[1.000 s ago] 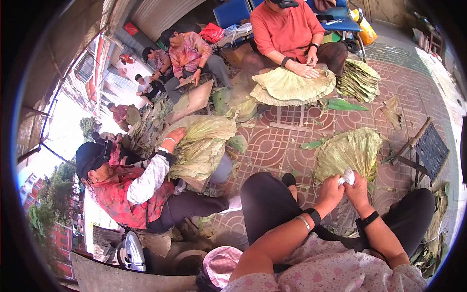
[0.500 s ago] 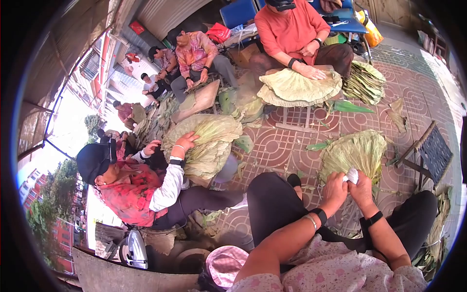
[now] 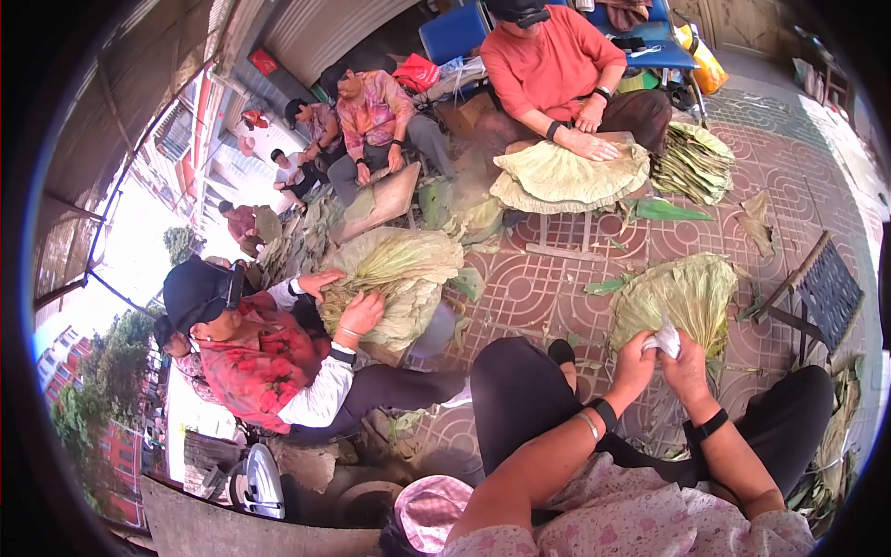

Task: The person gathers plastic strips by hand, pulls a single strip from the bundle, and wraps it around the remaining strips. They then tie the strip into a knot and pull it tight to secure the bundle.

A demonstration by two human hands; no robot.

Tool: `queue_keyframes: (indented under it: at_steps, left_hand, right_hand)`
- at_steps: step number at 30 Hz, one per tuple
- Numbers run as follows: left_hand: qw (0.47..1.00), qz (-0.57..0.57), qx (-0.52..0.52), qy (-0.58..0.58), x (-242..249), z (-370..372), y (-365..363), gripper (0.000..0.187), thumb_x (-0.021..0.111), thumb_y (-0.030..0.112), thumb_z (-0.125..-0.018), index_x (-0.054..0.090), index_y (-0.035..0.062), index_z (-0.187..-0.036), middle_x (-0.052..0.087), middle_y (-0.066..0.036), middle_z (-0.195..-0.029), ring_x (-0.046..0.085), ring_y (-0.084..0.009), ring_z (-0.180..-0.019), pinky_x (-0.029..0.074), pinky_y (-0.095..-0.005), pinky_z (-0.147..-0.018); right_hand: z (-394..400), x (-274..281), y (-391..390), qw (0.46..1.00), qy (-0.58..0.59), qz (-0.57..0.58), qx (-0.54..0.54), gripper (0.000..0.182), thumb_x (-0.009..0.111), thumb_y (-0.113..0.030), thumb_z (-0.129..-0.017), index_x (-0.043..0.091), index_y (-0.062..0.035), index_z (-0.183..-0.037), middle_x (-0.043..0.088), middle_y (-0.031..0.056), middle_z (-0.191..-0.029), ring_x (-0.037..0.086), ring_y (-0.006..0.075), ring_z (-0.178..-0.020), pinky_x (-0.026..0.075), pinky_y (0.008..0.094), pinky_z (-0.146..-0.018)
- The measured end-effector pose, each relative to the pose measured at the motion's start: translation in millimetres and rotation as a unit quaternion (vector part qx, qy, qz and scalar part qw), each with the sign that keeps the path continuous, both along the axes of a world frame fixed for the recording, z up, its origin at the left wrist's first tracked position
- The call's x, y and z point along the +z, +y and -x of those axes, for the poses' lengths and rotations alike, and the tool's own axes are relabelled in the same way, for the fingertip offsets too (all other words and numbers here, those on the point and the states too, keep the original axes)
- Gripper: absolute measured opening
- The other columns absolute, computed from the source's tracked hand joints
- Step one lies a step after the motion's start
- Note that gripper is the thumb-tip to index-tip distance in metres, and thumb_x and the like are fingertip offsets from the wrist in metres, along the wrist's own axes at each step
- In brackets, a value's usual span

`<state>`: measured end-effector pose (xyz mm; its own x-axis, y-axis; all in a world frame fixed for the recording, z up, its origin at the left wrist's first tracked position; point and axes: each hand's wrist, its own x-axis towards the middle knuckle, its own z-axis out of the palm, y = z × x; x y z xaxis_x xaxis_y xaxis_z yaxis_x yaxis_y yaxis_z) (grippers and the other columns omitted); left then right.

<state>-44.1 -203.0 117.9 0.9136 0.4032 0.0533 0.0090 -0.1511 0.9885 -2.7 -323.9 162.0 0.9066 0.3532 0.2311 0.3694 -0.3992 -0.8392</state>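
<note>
My left hand point(image 3: 634, 364) and my right hand point(image 3: 688, 364) meet in front of me, both closed on a small white crumpled piece point(image 3: 665, 340). Just beyond them lies a fan-shaped pile of large dried green leaves point(image 3: 677, 295) on the patterned tile floor point(image 3: 520, 278). Both wrists wear black bands, and my knees in black trousers flank the hands.
A person in a red floral top point(image 3: 264, 357) sits at the left, handling a leaf pile point(image 3: 394, 278). A person in an orange shirt point(image 3: 557, 65) presses leaves point(image 3: 568, 172) on a low stool. A stack of folded leaves point(image 3: 691, 162) and a dark stool point(image 3: 821, 283) stand at the right.
My hands stay together on the white piece, shifting slightly. The person at the left has pulled both hands down onto the near side of their leaf pile.
</note>
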Motion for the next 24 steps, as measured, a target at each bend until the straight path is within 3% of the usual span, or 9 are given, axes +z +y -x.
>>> queue_keyframes:
  at_steps: [4, 7, 10, 13, 16, 19, 24]
  left_hand:
    - [0.998, 0.043, -0.042, 0.021, -1, -3, 4, 0.036, 0.048, -0.006, -0.090, 0.061, 0.0009, -0.122, 0.069, -0.010, -0.104, 0.062, -0.0145, -0.095, 0.050, -0.0293, -0.085]
    - [0.997, 0.064, -0.042, -0.014, -15, -8, 4, 0.043, 0.048, -0.006, -0.088, 0.060, 0.0053, -0.127, 0.069, -0.015, -0.106, 0.063, -0.0181, -0.099, 0.049, -0.0302, -0.089]
    - [0.995, 0.049, -0.076, -0.030, -6, -6, 7, 0.046, 0.045, -0.007, -0.088, 0.059, 0.0071, -0.130, 0.068, -0.014, -0.108, 0.062, -0.0175, -0.101, 0.048, -0.0296, -0.091]
    - [0.995, 0.038, -0.092, -0.028, 30, 1, 5, 0.042, 0.046, -0.004, -0.088, 0.059, 0.0036, -0.127, 0.068, -0.012, -0.105, 0.062, -0.0158, -0.097, 0.049, -0.0294, -0.088]
    - [0.978, 0.064, -0.195, 0.041, 3, -2, 21, 0.038, 0.048, -0.001, -0.087, 0.060, -0.0011, -0.123, 0.068, -0.010, -0.100, 0.061, -0.0141, -0.091, 0.049, -0.0294, -0.082]
    - [0.970, 0.087, -0.215, 0.076, 11, 4, 20, 0.035, 0.049, 0.001, -0.089, 0.059, -0.0037, -0.121, 0.066, -0.005, -0.101, 0.058, -0.0098, -0.091, 0.048, -0.0261, -0.081]
    - [0.982, 0.037, -0.167, 0.078, 31, 8, 15, 0.032, 0.049, 0.002, -0.089, 0.059, -0.0040, -0.118, 0.065, -0.003, -0.097, 0.057, -0.0097, -0.086, 0.048, -0.0254, -0.077]
  right_hand:
    - [-2, -7, -2, 0.997, -0.060, -0.029, 0.027, 0.024, 0.067, -0.004, -0.075, 0.063, 0.0017, -0.098, 0.065, 0.0238, -0.078, 0.068, 0.0385, -0.077, 0.052, 0.0400, -0.066]
    - [-3, 1, -1, 0.997, -0.073, 0.002, 0.030, 0.022, 0.066, -0.004, -0.077, 0.063, 0.0007, -0.098, 0.066, 0.0221, -0.079, 0.069, 0.0371, -0.076, 0.052, 0.0389, -0.066]
    - [-4, 8, -5, 0.999, 0.009, 0.008, 0.049, 0.020, 0.064, -0.003, -0.077, 0.064, -0.0020, -0.097, 0.066, 0.0215, -0.080, 0.067, 0.0398, -0.080, 0.053, 0.0412, -0.069]
    - [-6, 13, -9, 0.997, 0.044, -0.021, 0.068, 0.017, 0.064, -0.003, -0.077, 0.064, -0.0012, -0.094, 0.066, 0.0189, -0.078, 0.068, 0.0328, -0.076, 0.052, 0.0374, -0.069]
    - [-9, 33, -17, 0.987, 0.080, -0.007, 0.139, 0.016, 0.066, -0.003, -0.076, 0.064, -0.0006, -0.091, 0.066, 0.0154, -0.076, 0.066, 0.0222, -0.071, 0.051, 0.0338, -0.067]
    - [-13, 35, -25, 0.979, 0.121, -0.005, 0.164, 0.016, 0.069, -0.004, -0.076, 0.064, 0.0000, -0.091, 0.066, 0.0114, -0.075, 0.062, 0.0147, -0.071, 0.050, 0.0322, -0.067]
    - [-22, 58, -28, 0.957, 0.224, -0.008, 0.184, 0.026, 0.076, -0.010, -0.076, 0.067, -0.0004, -0.098, 0.069, 0.0094, -0.083, 0.064, 0.0137, -0.076, 0.052, 0.0310, -0.071]
